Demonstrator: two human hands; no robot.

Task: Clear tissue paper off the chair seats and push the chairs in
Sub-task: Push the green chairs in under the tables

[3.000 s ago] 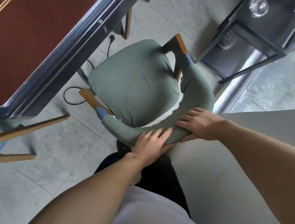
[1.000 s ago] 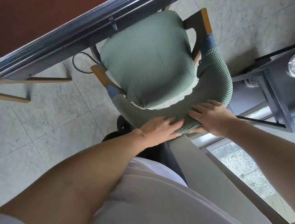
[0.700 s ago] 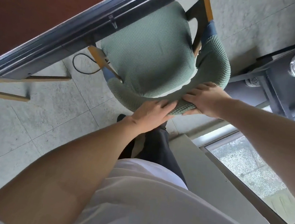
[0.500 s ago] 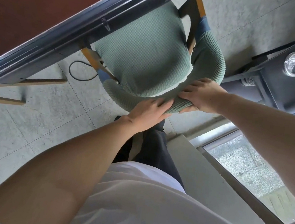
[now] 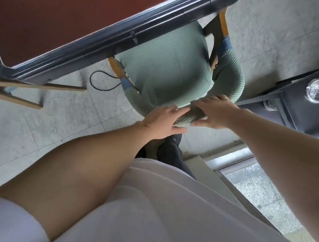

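A wooden chair with a green knitted cover [image 5: 167,69] stands in front of me, its seat partly under the edge of the dark red table [image 5: 54,7]. No tissue paper shows on the seat. My left hand [image 5: 164,121] rests on the near middle of the curved backrest [image 5: 230,73], fingers laid over it. My right hand [image 5: 214,111] grips the backrest just to the right, thumb underneath. The front of the seat is hidden by the table's dark rim.
A second chair's wooden legs [image 5: 17,91] jut out at the left under the table corner. A black cable [image 5: 101,81] loops on the tiled floor. A dark side table [image 5: 304,110] with a glass ashtray [image 5: 318,93] stands at the right. A window sill runs along the lower right.
The chair has slid forward under the table; more of its seat is now covered by the table edge. Both hands stayed on the backrest and moved forward with it.
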